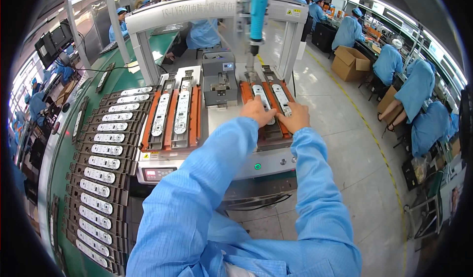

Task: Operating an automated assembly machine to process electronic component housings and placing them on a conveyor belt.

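Note:
Two dark trays with long white circuit boards lie side by side in the orange fixture on the machine's right side. Curled around the near part of the left tray is my left hand [255, 111], its thumb toward the board [261, 95]. My right hand [296, 118] closes on the right tray, beside its board [281, 97], with the thumb at the board's near end. My palms hide part of both trays. Above them hangs a blue electric screwdriver [258, 16], its lower end near the trays' far ends.
Another orange fixture [195, 117] holds two board trays at left. Between the fixtures stands a grey screw feeder [219, 80]. Several trayed boards [104, 150] line the green bench [118, 55]. The white machine frame [207, 12] spans overhead. Co-workers in blue sit at right near a cardboard box [350, 64].

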Demonstrator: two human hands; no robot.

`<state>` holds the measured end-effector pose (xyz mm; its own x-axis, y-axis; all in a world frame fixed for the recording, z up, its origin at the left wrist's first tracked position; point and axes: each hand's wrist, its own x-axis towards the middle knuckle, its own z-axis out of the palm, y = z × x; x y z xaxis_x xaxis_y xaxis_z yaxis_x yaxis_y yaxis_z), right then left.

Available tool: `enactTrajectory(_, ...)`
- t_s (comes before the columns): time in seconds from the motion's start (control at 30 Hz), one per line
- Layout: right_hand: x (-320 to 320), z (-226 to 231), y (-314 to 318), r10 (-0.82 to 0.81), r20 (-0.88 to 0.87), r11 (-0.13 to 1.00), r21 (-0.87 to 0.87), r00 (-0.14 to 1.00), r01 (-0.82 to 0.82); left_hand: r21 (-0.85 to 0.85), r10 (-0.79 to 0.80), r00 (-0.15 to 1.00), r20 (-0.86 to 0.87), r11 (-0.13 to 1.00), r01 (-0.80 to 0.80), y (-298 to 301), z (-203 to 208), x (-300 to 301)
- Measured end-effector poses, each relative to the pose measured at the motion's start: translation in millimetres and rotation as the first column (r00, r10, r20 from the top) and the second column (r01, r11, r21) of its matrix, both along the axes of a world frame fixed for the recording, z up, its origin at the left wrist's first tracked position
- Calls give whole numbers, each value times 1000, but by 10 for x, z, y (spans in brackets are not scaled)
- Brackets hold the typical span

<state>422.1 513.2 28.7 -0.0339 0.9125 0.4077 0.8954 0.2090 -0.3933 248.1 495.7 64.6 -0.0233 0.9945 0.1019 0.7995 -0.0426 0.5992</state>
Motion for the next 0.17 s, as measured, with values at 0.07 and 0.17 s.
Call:
enactTrajectory(0.07,-52,-14,-47,7,32,998,66,999,-9,-22,23,997,-79,999,-24,-42,135,61)
enactTrajectory(0.17,-92,3,-109,-8,16,998,69,1000,7,-112,40,979,-201,992,-64,-43,262,85)
